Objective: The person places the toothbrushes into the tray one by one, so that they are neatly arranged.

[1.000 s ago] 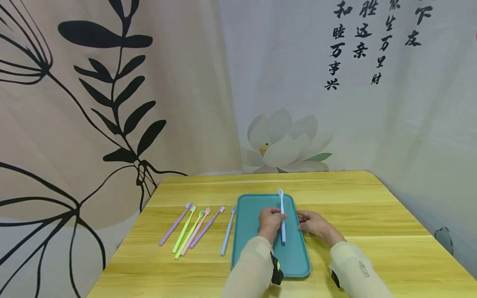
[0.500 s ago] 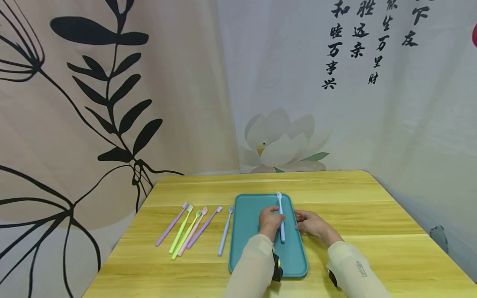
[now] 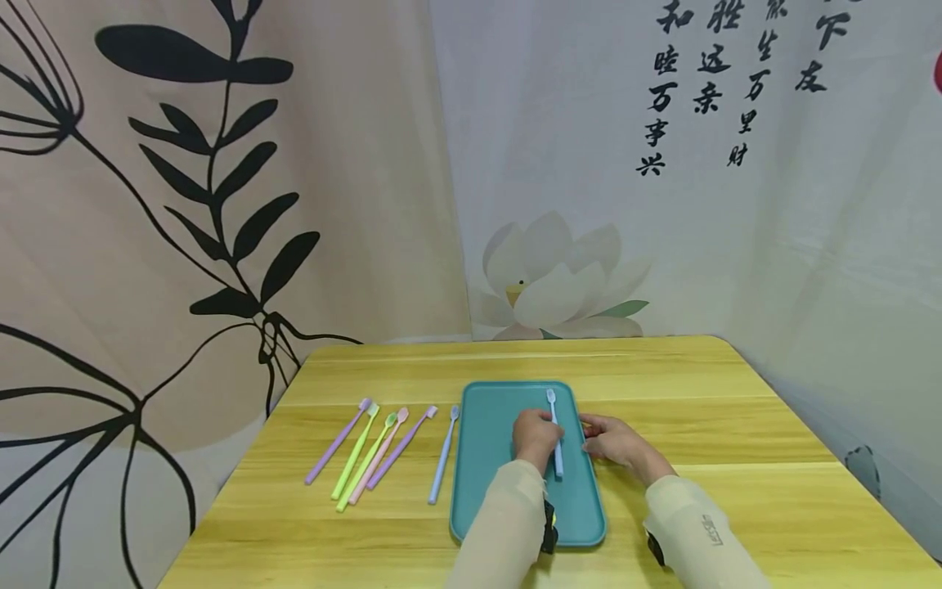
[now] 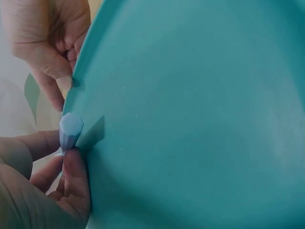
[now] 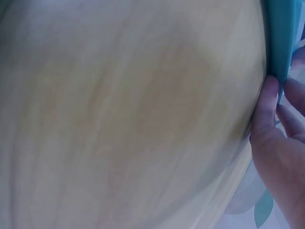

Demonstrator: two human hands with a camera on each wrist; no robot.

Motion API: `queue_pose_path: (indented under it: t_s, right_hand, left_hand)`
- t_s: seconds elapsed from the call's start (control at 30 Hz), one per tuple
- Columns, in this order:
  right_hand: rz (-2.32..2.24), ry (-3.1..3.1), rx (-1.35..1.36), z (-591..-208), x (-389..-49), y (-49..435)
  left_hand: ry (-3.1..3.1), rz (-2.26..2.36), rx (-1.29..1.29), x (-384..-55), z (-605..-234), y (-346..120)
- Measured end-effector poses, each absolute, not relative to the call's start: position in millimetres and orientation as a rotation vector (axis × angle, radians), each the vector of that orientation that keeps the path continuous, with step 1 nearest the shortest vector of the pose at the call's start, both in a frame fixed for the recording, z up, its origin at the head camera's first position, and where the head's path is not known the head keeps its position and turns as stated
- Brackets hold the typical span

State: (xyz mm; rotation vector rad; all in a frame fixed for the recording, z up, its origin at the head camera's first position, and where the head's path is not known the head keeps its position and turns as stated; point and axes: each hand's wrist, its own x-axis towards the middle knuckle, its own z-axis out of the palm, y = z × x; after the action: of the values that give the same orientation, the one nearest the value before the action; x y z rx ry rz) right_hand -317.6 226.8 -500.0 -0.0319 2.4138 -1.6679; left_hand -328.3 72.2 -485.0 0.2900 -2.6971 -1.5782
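My left hand (image 3: pixel 536 438) is over the right half of a teal tray (image 3: pixel 493 491), pinching a light-blue toothbrush (image 3: pixel 558 462) between thumb and fingers. The brush lies lengthwise along the tray, head toward the far edge. In the left wrist view, the butt of the toothbrush handle (image 4: pixel 71 125) faces the camera and casts a shadow on the tray. My right hand (image 3: pixel 621 446) holds the tray's right rim with thumb and fingertips. Seen from the right wrist, the thumb (image 5: pixel 268 102) presses the outer wall of the tray (image 5: pixel 279 38).
Left of the tray, another blue toothbrush (image 3: pixel 443 458) lies on the wooden table (image 3: pixel 706 393). Farther left is a loose row of several toothbrushes: purple ones (image 3: pixel 334 446), green ones (image 3: pixel 355 454) and a pink one (image 3: pixel 377 462). A printed curtain (image 3: pixel 368 164) hangs behind.
The held toothbrush has come down toward the tray, its head now nearer and inside the far rim. My right hand has stayed at the tray's right rim. The head view has shifted slightly.
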Motion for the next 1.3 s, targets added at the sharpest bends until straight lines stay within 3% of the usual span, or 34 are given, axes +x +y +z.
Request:
queue_pose_path:
  t_s: [1.3]
  right_hand:
    - [-1.653,2.408,-0.010,-499.4,-317.8,226.0]
  left_hand:
    - [-2.755,-1.540,0.127,-327.1,-488.7,71.5]
